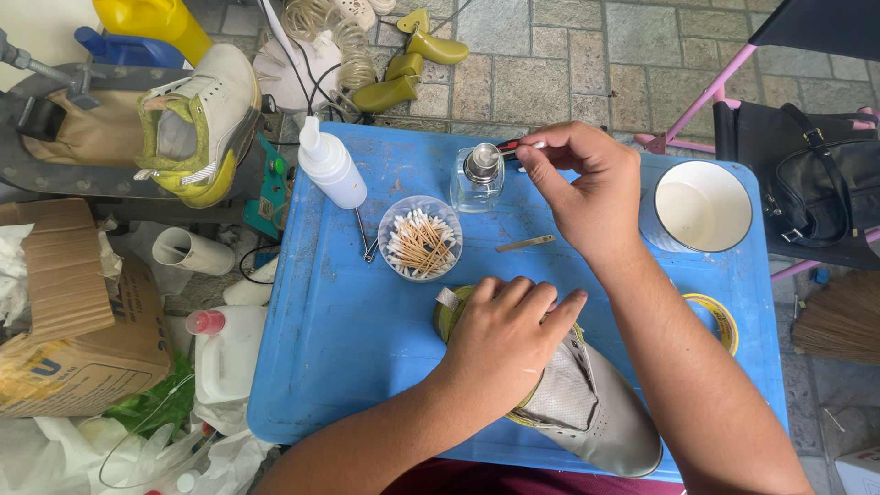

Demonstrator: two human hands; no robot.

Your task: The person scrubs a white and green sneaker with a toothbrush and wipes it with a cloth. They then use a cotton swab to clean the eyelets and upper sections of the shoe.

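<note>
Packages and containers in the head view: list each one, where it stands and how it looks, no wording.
Cardboard box: left of the blue table, brown, torn, with blue and yellow print.
Squeeze bottle: table's far left corner, white, nozzle top.
Glass pump bottle: below the right hand, clear, metal top.
Swab tub: centre, round, clear.
White jug: on the floor, red cap.

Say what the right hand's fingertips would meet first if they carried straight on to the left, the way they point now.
The right hand pinches a thin stick, its fingertips pointing left. Just ahead is the metal pump top of the small clear glass bottle; depth is unclear.
</note>
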